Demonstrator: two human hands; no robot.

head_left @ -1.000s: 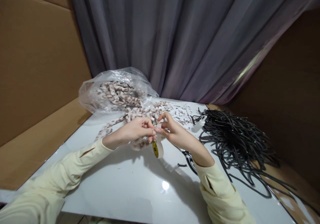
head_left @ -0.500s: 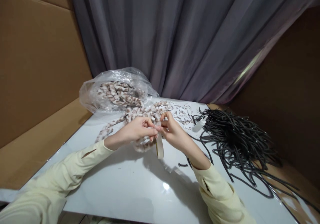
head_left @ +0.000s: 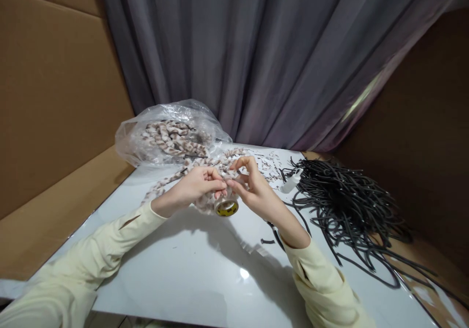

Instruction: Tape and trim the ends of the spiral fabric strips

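A roll of clear tape (head_left: 227,208) with a yellow inner core hangs just below my fingertips, above the white table. My left hand (head_left: 200,186) is pinched closed at the tape over the roll. Against it, the thumb of my right hand (head_left: 256,191) presses close at the same spot, its index finger arched above. The exact grip on the tape is partly hidden. Right behind my hands lies a heap of fluffy white-and-brown cords (head_left: 220,162), partly covered by them.
At the back left, a clear plastic bag (head_left: 128,140) holds more fluffy cords. A tangle of black cords (head_left: 348,206) covers the right side, with a small white bottle (head_left: 290,183) beside it. Scraps lie at the back. Cardboard walls (head_left: 54,88) flank the white table (head_left: 176,279).
The roll of tape has turned, so its yellow core now faces me, and it has moved slightly up and left. Both hands stay close together.
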